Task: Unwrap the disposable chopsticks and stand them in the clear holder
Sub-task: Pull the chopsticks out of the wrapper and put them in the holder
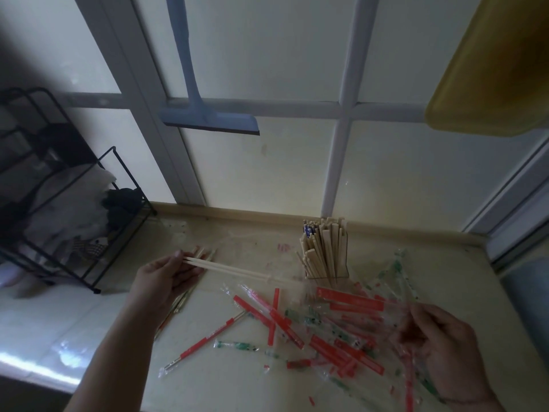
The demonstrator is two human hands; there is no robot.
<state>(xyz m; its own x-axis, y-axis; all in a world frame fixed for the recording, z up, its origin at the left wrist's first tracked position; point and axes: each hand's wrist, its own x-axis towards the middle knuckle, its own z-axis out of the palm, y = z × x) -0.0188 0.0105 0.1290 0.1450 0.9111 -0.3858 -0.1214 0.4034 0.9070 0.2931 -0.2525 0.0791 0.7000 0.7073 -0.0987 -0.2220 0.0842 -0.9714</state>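
head view. left hand (166,273) pinches the near end of a bare pair of chopsticks (237,270), thumb and fingers closed on it; the pair lies level above the counter (225,382), its far end pointing toward the clear holder (326,263). right hand (442,343) has its fingers curled on a clear wrapper with a red band (353,301), which stretches leftward from the hand; motion blur hides the exact finger contact. holder stands upright near the back edge of the counter, packed with wooden chopsticks standing on end, a few blue-patterned tips among them. loose wrappers, red-banded and green-printed (297,328), lie scattered across the counter between the hands. several still-wrapped pairs (178,301) lie under the left hand. black wire rack (74,233) at left holds cloths. blue squeegee (208,120) and a yellow tray (490,93) hang against the window behind.
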